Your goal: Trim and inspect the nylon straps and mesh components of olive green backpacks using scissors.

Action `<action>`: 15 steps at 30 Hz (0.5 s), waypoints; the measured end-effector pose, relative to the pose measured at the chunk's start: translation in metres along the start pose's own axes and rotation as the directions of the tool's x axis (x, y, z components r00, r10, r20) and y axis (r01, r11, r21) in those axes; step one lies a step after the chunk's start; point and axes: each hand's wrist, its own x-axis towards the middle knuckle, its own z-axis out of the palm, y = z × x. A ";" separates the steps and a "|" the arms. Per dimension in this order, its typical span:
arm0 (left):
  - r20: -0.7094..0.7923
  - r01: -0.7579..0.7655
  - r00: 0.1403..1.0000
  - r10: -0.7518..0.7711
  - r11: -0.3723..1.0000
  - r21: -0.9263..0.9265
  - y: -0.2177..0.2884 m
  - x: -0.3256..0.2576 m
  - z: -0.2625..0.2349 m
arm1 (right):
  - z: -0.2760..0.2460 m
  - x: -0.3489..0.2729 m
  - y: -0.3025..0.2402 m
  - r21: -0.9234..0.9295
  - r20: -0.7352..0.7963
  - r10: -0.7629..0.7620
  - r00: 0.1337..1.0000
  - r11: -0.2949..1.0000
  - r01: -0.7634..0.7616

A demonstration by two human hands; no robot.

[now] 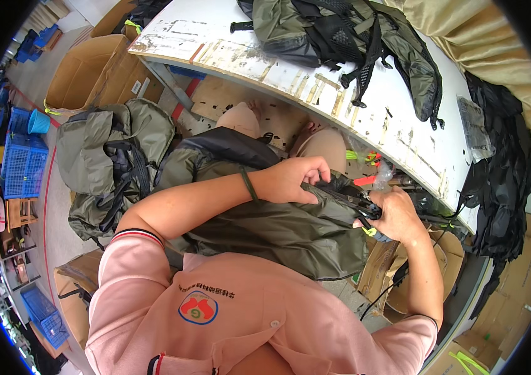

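Note:
An olive-green backpack [265,231] lies across my lap, its dark-trimmed end toward the right. My left hand [290,179] is bent over its upper edge, with thumb and curled fingers on either side of the fabric. At the right end of the bag, my right hand [397,215] is closed, its fingertips against the black trim and straps [350,187]. A small dark piece with a yellow-green bit [369,231] shows under that thumb; I cannot make out what it is.
Ahead stands a white, tape-marked table [315,87] with another olive backpack [340,37] on it. A second olive pack [115,156] stands at my left, near an open carton [84,75]. Black bags [497,175] hang at the right, above cardboard boxes [428,275].

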 end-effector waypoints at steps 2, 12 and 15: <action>0.009 0.008 1.000 -0.007 1.000 -0.017 0.000 0.000 0.001 | 0.001 -0.001 0.002 0.010 0.049 0.060 0.997 0.998 -0.060; 0.021 0.062 0.998 -0.059 0.989 -0.136 0.006 0.002 0.004 | 0.000 0.009 -0.007 -0.004 0.021 -0.025 0.999 1.000 0.025; -0.032 -0.037 0.999 0.039 0.997 0.066 0.004 0.002 0.003 | 0.018 0.005 0.006 0.086 -0.071 -0.071 0.995 0.993 0.077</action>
